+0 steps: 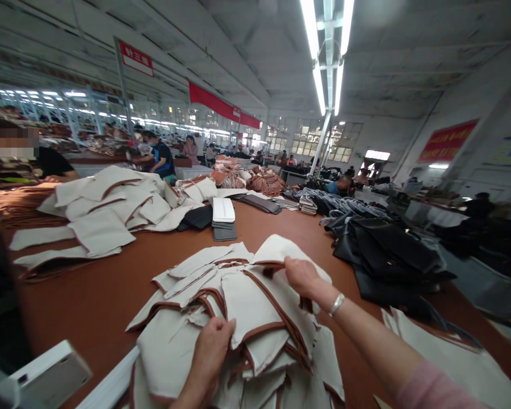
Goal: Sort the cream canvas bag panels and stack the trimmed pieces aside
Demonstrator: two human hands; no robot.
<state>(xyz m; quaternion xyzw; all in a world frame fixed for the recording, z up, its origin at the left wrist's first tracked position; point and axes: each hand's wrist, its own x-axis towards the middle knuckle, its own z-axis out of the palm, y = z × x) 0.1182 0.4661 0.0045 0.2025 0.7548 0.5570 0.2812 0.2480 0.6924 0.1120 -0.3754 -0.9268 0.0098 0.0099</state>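
Note:
A heap of off-white fabric pieces with brown edging lies on the brown tabletop right before me. My left hand is closed at the heap's front, its thumb and fingers pinching the lower left corner of an off-white piece. Farther back and to the right, my right hand, with a silver bracelet at the wrist, grips the edge of another off-white piece, which is raised at the back of the heap. The fingertips of my right hand are partly hidden under that piece.
More off-white pieces are piled at the back left. White and dark flat pieces lie stacked mid-table. Black bags are heaped on the right, with pale panels nearer. A white machine part stands front left. People sit beyond.

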